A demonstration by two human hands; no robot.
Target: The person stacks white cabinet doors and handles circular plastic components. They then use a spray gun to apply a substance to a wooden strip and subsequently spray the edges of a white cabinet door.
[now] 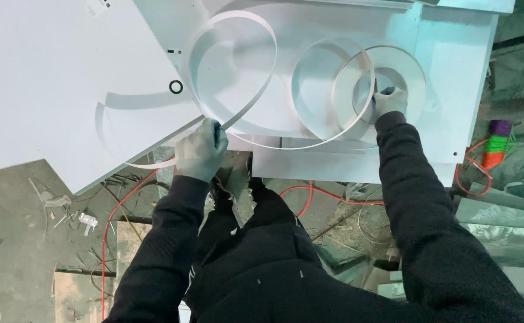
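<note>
My left hand (pixel 201 149), in a grey glove, is closed on a long white edge-banding strip (pixel 238 113) at the near edge of a white panel (pixel 52 90). The strip curls away in large loops over the panels to a flat roll of the same white banding (pixel 406 70). Gloved too, my right hand (pixel 389 100) rests on that roll with a small dark tool in its grip, at the roll's inner rim. Both arms wear black sleeves.
A second white panel (pixel 453 84) lies under the roll, a small black ring (pixel 176 87) on the left panel. Red cable (pixel 327 194) and debris lie on the floor below. A purple, green and orange object (pixel 496 143) sits at right.
</note>
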